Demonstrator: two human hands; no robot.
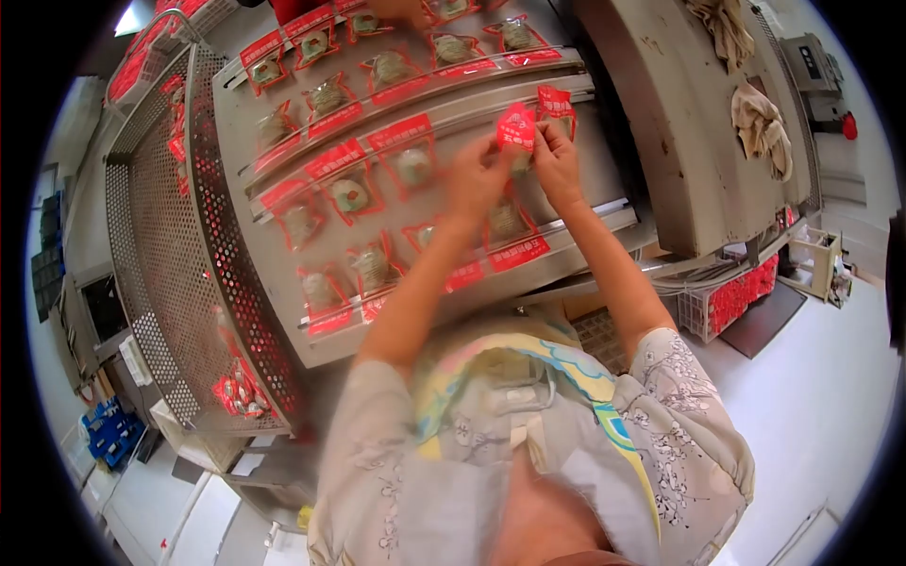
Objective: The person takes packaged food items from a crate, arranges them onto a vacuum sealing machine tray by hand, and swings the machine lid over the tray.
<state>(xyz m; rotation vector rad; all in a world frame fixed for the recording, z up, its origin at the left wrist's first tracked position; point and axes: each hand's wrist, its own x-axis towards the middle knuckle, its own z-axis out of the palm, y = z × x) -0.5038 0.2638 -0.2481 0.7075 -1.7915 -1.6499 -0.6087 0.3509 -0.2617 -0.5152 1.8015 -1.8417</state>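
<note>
Both of my hands are over the metal tray surface, around a red and clear food pouch (516,127). My right hand (557,162) pinches the pouch's right edge between thumb and fingers. On the other side my left hand (479,174), blurred by motion, has its fingers closed at the left edge. A second red pouch (557,102) lies just beyond my right fingertips. Similar pouches with pale greenish, rounded contents lie in rows to the left, among them one pouch (349,195) near my left forearm and another (510,219) below my hands.
A perforated metal basket (142,274) stands left of the metal surface (247,193), with some red pouches (242,391) inside. A large metal machine housing (651,123) rises on the right, with cloths (763,127) on it. Another person's hand (396,9) shows at the far edge.
</note>
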